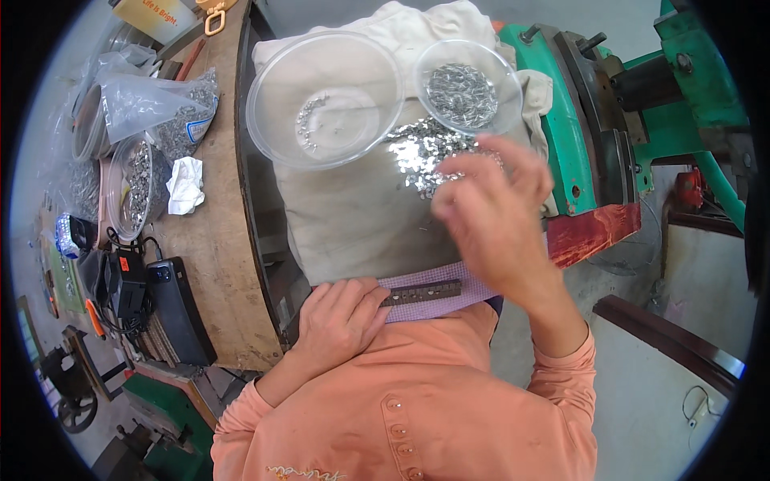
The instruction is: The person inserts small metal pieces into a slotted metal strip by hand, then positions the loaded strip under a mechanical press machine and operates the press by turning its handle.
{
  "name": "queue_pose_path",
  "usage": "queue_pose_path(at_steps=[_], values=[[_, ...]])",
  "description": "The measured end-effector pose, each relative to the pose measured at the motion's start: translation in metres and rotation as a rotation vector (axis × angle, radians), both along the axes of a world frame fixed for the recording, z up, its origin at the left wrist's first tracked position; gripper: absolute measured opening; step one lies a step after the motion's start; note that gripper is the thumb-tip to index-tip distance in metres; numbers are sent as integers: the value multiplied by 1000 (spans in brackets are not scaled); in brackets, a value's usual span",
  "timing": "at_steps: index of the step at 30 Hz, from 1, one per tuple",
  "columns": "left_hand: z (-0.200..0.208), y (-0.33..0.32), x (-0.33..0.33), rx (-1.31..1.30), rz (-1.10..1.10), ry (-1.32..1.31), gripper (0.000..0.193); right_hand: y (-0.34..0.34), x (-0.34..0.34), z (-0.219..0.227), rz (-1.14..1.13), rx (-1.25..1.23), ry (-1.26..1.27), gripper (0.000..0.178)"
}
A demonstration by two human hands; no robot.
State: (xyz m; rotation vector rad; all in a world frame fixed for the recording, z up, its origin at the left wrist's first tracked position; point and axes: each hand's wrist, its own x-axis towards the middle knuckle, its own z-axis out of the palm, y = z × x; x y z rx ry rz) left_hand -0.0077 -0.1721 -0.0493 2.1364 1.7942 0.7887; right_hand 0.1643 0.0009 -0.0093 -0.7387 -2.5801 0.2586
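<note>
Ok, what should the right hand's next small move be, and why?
I'd probably lower the right hand slightly to the loose shiny pieces: it is close by them, too blurred to show whether it already holds one, while the left hand rests at the left end of the dark strip.

At nine o'clock, a worn wooden surface (224, 240) runs up the left side. On it, just past nine, sits a crumpled white tissue (186, 186); between eight and nine lies a black phone (178, 313), just beside a black power adapter (128, 284). A yellow buckle (214, 22) is near eleven. A green machine (561, 128) stands at two, a reddish board (597, 234) at three. Toward eight are a dark green machine (172, 413) and a black handwheel (78, 410).
</note>
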Motion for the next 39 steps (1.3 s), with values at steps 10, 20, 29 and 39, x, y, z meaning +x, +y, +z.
queue_pose_path(at_steps=[10, 20, 29, 39], values=[[1, 14, 6, -42, 23, -105, 29, 56, -4, -10, -178, 182, 34, 9], [3, 17, 5, -38, 8, -150, 23, -42, 47, -17, -1, -265, 100, 14], [3, 19, 8, -30, 7, -116, 13, -72, 45, -36, -79, -168, 13, 12], [7, 27, 13, -34, -5, -157, 23, -23, 29, -38, -122, -148, 98, 14]])
